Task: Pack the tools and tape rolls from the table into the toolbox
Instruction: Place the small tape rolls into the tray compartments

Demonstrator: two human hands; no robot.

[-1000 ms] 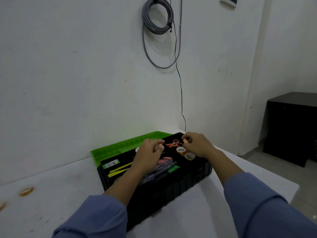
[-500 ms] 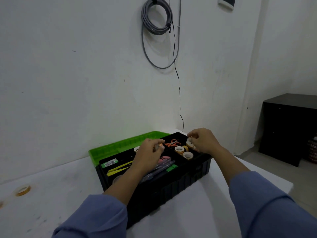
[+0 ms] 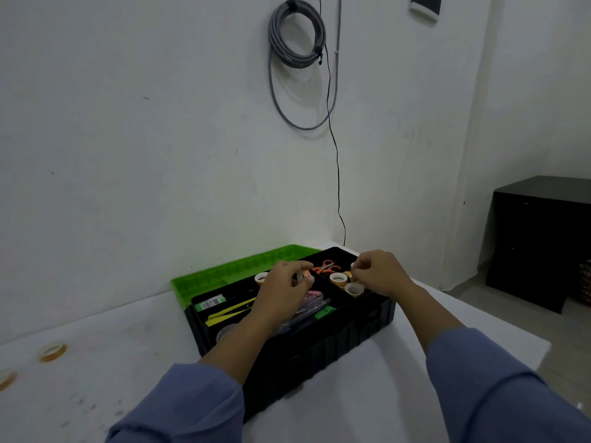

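The toolbox (image 3: 319, 350) stood open toward the far right corner of the table (image 3: 128, 362), its green lid (image 3: 230, 273) laid back against the wall. Both hands were over the tray. The left hand (image 3: 281, 295) had its fingers curled, with thumb and fingertips pinching what looked like a clear tape roll (image 3: 301, 276) above the divider between the long left compartment and the right one. The right hand (image 3: 380, 278) was curled as well, pinching a small pale roll (image 3: 353, 266) at the far end of the right compartment. That roll was just beside the two seated rolls (image 3: 339, 278) and near the orange scissors (image 3: 326, 266).

The step in hand appeared to be seating these two rolls. It would go best if each were lowered flat onto a bare patch of the compartment floor, not set on edge, where it could roll. Neither should perch on the scissor handles or on the yellow tool (image 3: 230, 314), or the lid might not close. The fingers should part only once a roll rested on the floor.

Two loose tape rolls (image 3: 52, 351) lay near the table's left edge, well apart from the box, so the packing looked unfinished.
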